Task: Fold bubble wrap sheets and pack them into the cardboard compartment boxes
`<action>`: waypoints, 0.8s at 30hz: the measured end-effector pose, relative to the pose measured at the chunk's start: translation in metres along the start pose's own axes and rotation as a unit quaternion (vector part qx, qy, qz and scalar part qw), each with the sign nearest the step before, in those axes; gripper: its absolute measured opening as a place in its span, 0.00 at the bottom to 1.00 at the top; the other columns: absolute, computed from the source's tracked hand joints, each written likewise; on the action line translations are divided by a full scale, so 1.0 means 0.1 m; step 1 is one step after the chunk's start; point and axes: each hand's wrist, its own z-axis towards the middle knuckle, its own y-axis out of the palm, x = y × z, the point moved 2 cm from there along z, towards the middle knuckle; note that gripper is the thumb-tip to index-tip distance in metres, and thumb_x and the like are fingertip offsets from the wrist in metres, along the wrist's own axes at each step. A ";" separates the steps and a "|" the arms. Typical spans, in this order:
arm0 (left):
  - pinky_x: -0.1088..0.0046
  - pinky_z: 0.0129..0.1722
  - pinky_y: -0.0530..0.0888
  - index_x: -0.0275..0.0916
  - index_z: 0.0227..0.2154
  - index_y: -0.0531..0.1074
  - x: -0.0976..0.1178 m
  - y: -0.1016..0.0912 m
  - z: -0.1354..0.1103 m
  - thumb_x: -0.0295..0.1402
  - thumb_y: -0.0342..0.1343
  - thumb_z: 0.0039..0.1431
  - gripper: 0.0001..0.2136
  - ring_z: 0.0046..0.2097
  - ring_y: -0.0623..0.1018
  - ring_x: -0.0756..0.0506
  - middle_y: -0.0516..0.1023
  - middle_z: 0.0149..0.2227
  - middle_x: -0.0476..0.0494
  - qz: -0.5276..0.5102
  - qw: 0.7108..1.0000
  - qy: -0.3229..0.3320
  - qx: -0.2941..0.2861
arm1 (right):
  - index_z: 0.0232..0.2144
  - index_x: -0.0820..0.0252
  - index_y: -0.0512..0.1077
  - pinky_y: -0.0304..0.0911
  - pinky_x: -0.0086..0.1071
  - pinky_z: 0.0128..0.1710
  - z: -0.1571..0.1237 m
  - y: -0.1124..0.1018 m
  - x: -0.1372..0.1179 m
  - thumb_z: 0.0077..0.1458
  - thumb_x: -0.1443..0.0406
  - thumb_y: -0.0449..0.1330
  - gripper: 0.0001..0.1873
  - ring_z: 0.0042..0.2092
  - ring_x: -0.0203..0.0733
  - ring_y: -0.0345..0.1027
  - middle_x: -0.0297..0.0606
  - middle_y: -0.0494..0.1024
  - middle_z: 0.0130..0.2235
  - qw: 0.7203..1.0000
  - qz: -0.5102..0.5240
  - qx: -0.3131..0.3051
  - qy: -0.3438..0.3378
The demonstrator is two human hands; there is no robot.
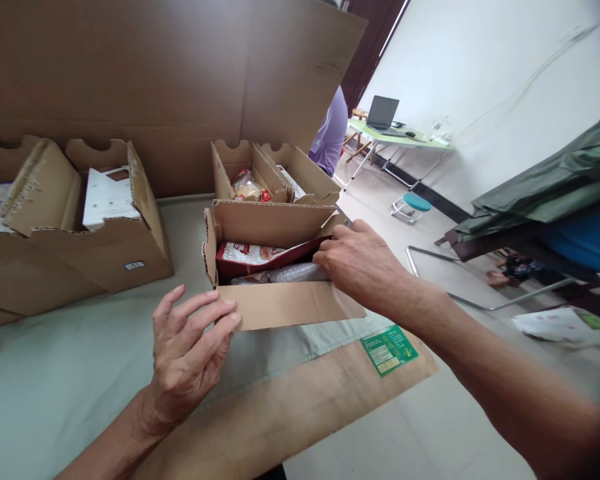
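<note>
A small open cardboard box (290, 307) stands near the table's front edge. Inside it lie a dark red packet with a white printed panel (250, 253) and a clear plastic-wrapped item (287, 273). My left hand (190, 350) is open, its outstretched fingertips at the box's front left corner. At the box's right end, my right hand (360, 260) reaches over the rim with curled fingers. What those fingers grip is hidden behind the hand.
Behind stand cardboard bins (115, 243), one with a red-and-clear food packet (247, 185). A tall cardboard panel (180, 80) rises at the back. Right are a green table (405, 138) with a laptop (383, 112), a stool (416, 202) and a person's purple sleeve (330, 130).
</note>
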 end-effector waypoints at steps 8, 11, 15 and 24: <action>0.47 0.63 0.66 0.38 0.47 0.77 0.01 -0.02 0.10 0.20 0.61 0.62 0.12 0.53 0.80 0.39 0.84 0.46 0.37 -0.001 1.000 -0.008 -0.002 | 0.30 0.57 0.81 0.50 0.38 0.37 0.06 -0.05 0.08 0.60 0.72 0.58 0.13 0.39 0.45 0.73 0.39 0.85 0.35 0.997 0.050 -0.026 -0.053; 0.49 0.62 0.66 0.37 0.47 0.76 0.04 -0.02 0.15 0.21 0.60 0.63 0.11 0.52 0.81 0.39 0.84 0.46 0.37 0.009 1.000 -0.010 -0.001 | 0.29 0.57 0.82 0.50 0.38 0.37 0.06 -0.02 0.11 0.58 0.73 0.59 0.13 0.37 0.45 0.73 0.40 0.85 0.34 0.998 0.030 -0.051 -0.032; 0.50 0.61 0.67 0.38 0.46 0.76 0.02 -0.05 0.28 0.24 0.59 0.65 0.09 0.49 0.81 0.39 0.84 0.45 0.39 0.042 0.999 -0.002 -0.008 | 0.42 0.58 0.83 0.53 0.40 0.42 -0.05 -0.09 0.14 0.58 0.73 0.60 0.14 0.45 0.50 0.74 0.42 0.86 0.42 0.998 0.037 0.025 -0.032; 0.53 0.51 0.74 0.38 0.53 0.75 -0.08 -0.08 0.40 0.34 0.61 0.64 0.16 0.50 0.77 0.35 0.78 0.47 0.35 0.102 0.985 -0.125 0.061 | 0.45 0.56 0.79 0.62 0.47 0.51 -1.13 0.04 0.29 0.68 0.65 0.58 0.10 0.52 0.52 0.76 0.42 0.84 0.50 0.920 0.192 0.333 0.072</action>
